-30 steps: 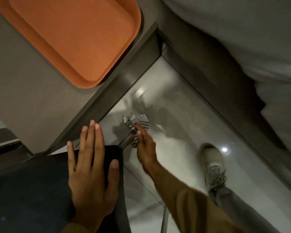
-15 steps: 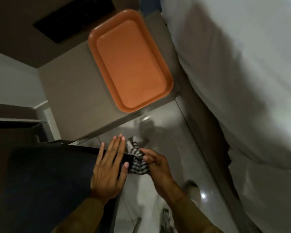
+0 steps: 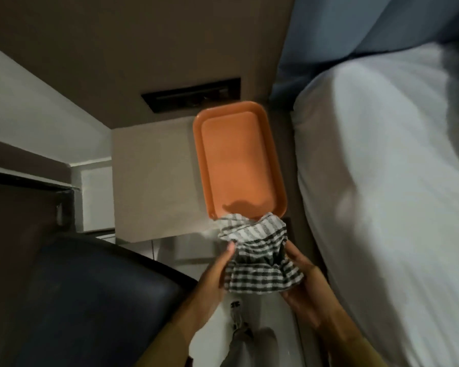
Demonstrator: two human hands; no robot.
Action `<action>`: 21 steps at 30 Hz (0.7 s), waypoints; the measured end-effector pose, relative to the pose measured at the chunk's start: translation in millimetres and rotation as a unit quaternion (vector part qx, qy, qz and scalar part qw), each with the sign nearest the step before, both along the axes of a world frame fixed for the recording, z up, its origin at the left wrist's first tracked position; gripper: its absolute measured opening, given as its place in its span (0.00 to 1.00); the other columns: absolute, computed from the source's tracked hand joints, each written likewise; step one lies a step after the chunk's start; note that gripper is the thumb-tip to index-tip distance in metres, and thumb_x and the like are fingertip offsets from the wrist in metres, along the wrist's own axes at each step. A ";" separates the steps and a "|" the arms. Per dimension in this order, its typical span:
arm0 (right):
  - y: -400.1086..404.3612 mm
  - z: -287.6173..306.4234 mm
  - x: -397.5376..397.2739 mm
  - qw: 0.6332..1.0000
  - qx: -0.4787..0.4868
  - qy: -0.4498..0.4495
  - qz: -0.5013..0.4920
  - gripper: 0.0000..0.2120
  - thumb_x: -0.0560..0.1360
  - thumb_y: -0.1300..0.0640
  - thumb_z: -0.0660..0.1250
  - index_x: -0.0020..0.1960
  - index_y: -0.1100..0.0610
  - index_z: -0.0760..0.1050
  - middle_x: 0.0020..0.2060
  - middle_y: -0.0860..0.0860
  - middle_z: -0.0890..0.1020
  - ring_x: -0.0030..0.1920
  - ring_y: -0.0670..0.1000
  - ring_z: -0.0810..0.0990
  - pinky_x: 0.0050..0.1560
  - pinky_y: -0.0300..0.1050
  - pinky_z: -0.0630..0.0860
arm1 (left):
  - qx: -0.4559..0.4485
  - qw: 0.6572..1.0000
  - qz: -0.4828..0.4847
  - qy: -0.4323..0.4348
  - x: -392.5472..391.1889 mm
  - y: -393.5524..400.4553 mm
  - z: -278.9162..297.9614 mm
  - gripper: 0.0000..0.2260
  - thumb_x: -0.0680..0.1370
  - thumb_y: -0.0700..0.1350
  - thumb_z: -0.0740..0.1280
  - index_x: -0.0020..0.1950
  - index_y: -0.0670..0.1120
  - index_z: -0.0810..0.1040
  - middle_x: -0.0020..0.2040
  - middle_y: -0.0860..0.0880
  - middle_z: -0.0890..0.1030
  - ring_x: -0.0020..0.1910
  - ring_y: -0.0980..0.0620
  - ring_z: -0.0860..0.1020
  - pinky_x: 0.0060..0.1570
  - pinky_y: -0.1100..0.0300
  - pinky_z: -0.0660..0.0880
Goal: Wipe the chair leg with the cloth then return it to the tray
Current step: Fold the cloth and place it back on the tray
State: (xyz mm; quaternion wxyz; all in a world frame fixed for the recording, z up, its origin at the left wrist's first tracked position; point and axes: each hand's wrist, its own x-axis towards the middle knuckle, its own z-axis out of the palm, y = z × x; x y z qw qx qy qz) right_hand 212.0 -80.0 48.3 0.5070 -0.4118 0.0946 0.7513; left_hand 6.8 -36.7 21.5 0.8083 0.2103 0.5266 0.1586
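A grey-and-white checked cloth is bunched between both hands, held up in the air just short of the near end of the orange tray. My left hand grips its left side and my right hand holds its right side from below. The tray lies bare on a beige bedside table; the cloth's top edge overlaps the tray's near rim in view. The dark padded chair seat is at lower left. Its legs are hidden.
A bed with white sheets fills the right side, with a blue headboard behind it. A dark recessed panel sits in the wall behind the tray. Pale floor and my shoe show below the hands.
The cloth came up from the chair leg near the floor. My left hand left the chair seat and took hold of the cloth. Both hands now carry it toward the tray.
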 end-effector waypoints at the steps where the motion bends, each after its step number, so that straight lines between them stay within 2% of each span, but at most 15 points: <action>1: 9.6 3.7 5.1 1.000 -0.013 -0.003 0.019 0.23 0.81 0.51 0.67 0.74 0.55 0.80 0.71 0.59 0.84 0.68 0.58 0.86 0.62 0.52 0.87 | 0.014 1.000 -0.001 0.011 5.4 5.0 3.3 0.33 0.73 0.67 0.77 0.73 0.54 0.82 0.72 0.48 0.84 0.74 0.45 0.81 0.76 0.44 0.74; 3: 26.5 8.5 13.9 0.995 -0.025 -0.059 0.078 0.26 0.85 0.41 0.57 0.75 0.53 0.79 0.71 0.57 0.85 0.71 0.57 0.85 0.65 0.55 0.84 | 0.061 0.997 0.024 0.051 12.3 12.4 2.1 0.30 0.70 0.63 0.81 0.71 0.58 0.82 0.69 0.52 0.86 0.72 0.50 0.82 0.69 0.54 0.80; 5: 39.0 13.9 19.1 0.967 0.018 -0.193 0.164 0.27 0.84 0.34 0.59 0.73 0.48 0.81 0.70 0.51 0.85 0.72 0.53 0.84 0.70 0.53 0.80 | 0.117 0.986 0.050 0.104 19.8 14.8 1.7 0.25 0.74 0.57 0.80 0.70 0.63 0.81 0.66 0.56 0.87 0.67 0.57 0.84 0.61 0.65 0.82; 6: 41.6 13.0 18.8 0.937 0.049 -0.280 0.204 0.23 0.84 0.36 0.63 0.72 0.46 0.81 0.69 0.48 0.86 0.71 0.51 0.85 0.71 0.51 0.80 | 0.129 0.981 0.061 0.135 24.0 13.3 -0.7 0.22 0.76 0.55 0.79 0.69 0.65 0.79 0.65 0.57 0.87 0.66 0.57 0.85 0.59 0.66 0.83; 8: 41.3 6.3 13.7 0.864 0.069 -0.432 0.249 0.16 0.83 0.46 0.70 0.70 0.44 0.80 0.64 0.45 0.89 0.65 0.48 0.88 0.69 0.52 0.84 | 0.126 0.971 0.083 0.187 35.3 8.0 -2.7 0.23 0.79 0.52 0.77 0.72 0.63 0.76 0.65 0.57 0.87 0.65 0.55 0.85 0.61 0.58 0.84; 10: 41.0 -7.7 5.0 0.798 0.053 -0.544 0.255 0.14 0.85 0.52 0.69 0.69 0.46 0.79 0.59 0.45 0.90 0.60 0.45 0.89 0.64 0.54 0.86 | 0.122 0.961 0.101 0.227 42.5 4.0 -8.0 0.26 0.81 0.50 0.75 0.78 0.58 0.73 0.68 0.55 0.84 0.67 0.53 0.83 0.66 0.54 0.82; 11: 42.6 -14.4 0.6 0.781 0.051 -0.571 0.247 0.13 0.86 0.53 0.67 0.68 0.43 0.78 0.58 0.44 0.90 0.58 0.44 0.89 0.62 0.51 0.87 | 0.132 0.956 0.102 0.241 45.6 4.8 -10.0 0.27 0.82 0.48 0.74 0.80 0.56 0.70 0.69 0.56 0.83 0.69 0.53 0.82 0.65 0.59 0.82; 13: 52.1 -24.1 -3.5 0.761 0.070 -0.599 0.239 0.17 0.87 0.56 0.64 0.67 0.34 0.73 0.58 0.44 0.88 0.55 0.44 0.88 0.59 0.36 0.85 | 0.158 0.949 0.090 0.257 51.4 14.3 -13.1 0.29 0.83 0.45 0.71 0.83 0.55 0.66 0.70 0.62 0.79 0.72 0.55 0.79 0.60 0.72 0.79; 14: 58.4 -31.7 -2.8 0.750 0.075 -0.612 0.239 0.19 0.88 0.58 0.63 0.68 0.34 0.72 0.58 0.45 0.87 0.56 0.46 0.88 0.58 0.30 0.83 | 0.171 0.946 0.085 0.263 54.2 22.8 -15.3 0.30 0.84 0.44 0.70 0.84 0.56 0.64 0.71 0.62 0.77 0.73 0.55 0.78 0.60 0.75 0.76; 15: 65.4 -40.6 -0.8 0.737 0.079 -0.627 0.241 0.19 0.88 0.59 0.62 0.70 0.38 0.73 0.60 0.48 0.86 0.58 0.50 0.87 0.59 0.30 0.81 | 0.190 0.941 0.081 0.268 56.8 33.0 -16.7 0.30 0.85 0.44 0.69 0.85 0.56 0.63 0.74 0.60 0.76 0.74 0.56 0.76 0.62 0.75 0.75; 17: 82.2 -57.0 3.9 0.718 0.090 -0.646 0.244 0.18 0.88 0.61 0.60 0.75 0.51 0.76 0.63 0.52 0.85 0.62 0.54 0.86 0.66 0.39 0.81 | 0.256 0.920 0.067 0.288 61.2 55.1 -18.5 0.28 0.86 0.52 0.65 0.85 0.54 0.61 0.76 0.59 0.72 0.73 0.67 0.73 0.66 0.76 0.71; 18: 90.6 -63.5 5.4 0.715 0.100 -0.649 0.240 0.19 0.88 0.61 0.60 0.77 0.54 0.74 0.64 0.52 0.83 0.62 0.53 0.84 0.68 0.35 0.79 | 0.294 0.905 0.059 0.303 62.3 64.3 -20.5 0.29 0.85 0.55 0.62 0.85 0.52 0.62 0.76 0.59 0.71 0.71 0.73 0.72 0.67 0.79 0.69; 19: 99.3 -70.1 6.8 0.715 0.110 -0.650 0.233 0.20 0.87 0.60 0.59 0.78 0.54 0.72 0.65 0.50 0.81 0.63 0.49 0.82 0.68 0.26 0.74 | 0.323 0.889 0.052 0.319 63.6 72.2 -25.4 0.28 0.84 0.56 0.60 0.85 0.52 0.64 0.75 0.58 0.72 0.70 0.76 0.70 0.67 0.80 0.68; 20: 107.6 -75.9 7.7 0.718 0.116 -0.648 0.227 0.21 0.87 0.58 0.59 0.80 0.53 0.70 0.67 0.48 0.79 0.65 0.45 0.79 0.67 0.18 0.68 | 0.342 0.878 0.045 0.333 64.7 78.2 -31.2 0.26 0.85 0.52 0.59 0.85 0.52 0.65 0.74 0.54 0.72 0.69 0.77 0.70 0.67 0.80 0.68; 21: 115.6 -81.0 7.9 0.721 0.118 -0.644 0.227 0.22 0.88 0.55 0.59 0.82 0.51 0.67 0.69 0.48 0.77 0.66 0.42 0.76 0.66 0.15 0.65 | 0.356 0.868 0.039 0.344 65.3 82.1 -39.2 0.23 0.87 0.46 0.60 0.84 0.53 0.66 0.75 0.50 0.72 0.70 0.74 0.71 0.69 0.78 0.70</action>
